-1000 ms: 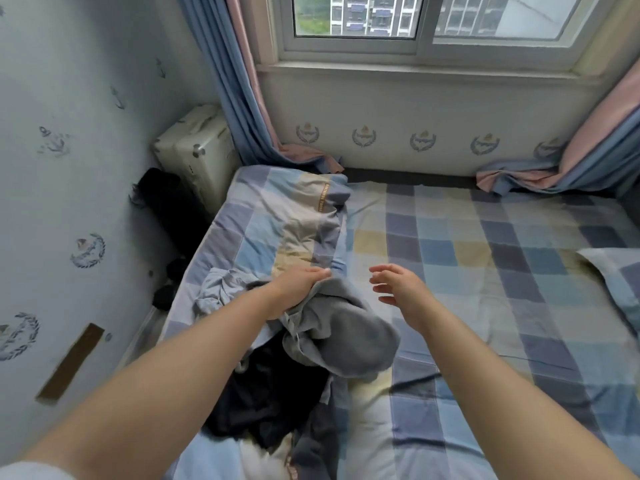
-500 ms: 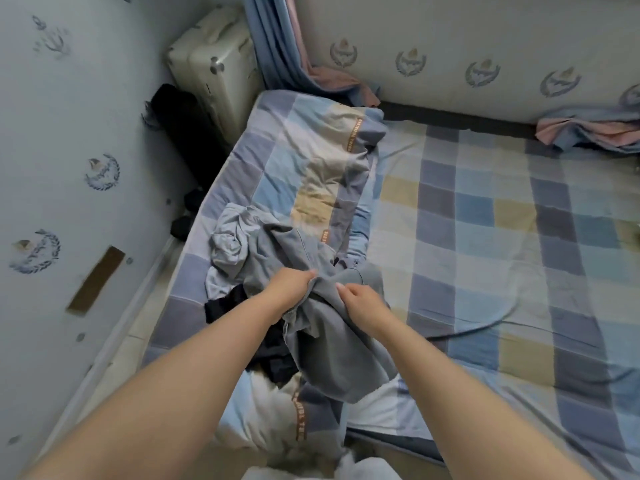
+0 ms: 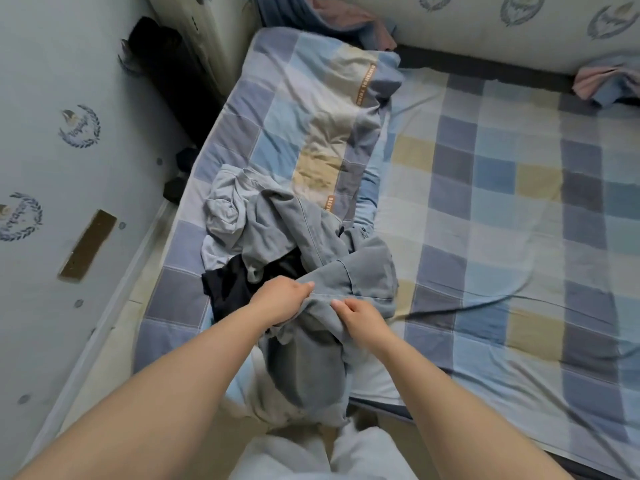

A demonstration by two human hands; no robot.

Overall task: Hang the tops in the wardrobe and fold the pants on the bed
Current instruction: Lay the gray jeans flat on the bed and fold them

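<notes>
A heap of clothes lies at the near left corner of the bed [image 3: 519, 209]. On top are grey-blue denim pants [image 3: 322, 244], partly hanging over the bed's near edge. My left hand [image 3: 282, 299] grips the pants' edge, and my right hand [image 3: 360, 315] pinches the same edge just to the right. Under the pants lie a black garment [image 3: 232, 285] and a pale grey top [image 3: 225, 206]. The wardrobe is not in view.
A folded checked quilt [image 3: 311, 109] lies behind the heap. A cream suitcase [image 3: 207, 26] and a black bag [image 3: 166, 64] stand in the narrow gap between the bed and the left wall. Curtain ends [image 3: 346, 19] rest at the bed's far side.
The camera has tilted down and moved closer. My right hand, free a second ago, came onto the pants beside my left hand, and both have pulled the fabric toward the bed's near edge.
</notes>
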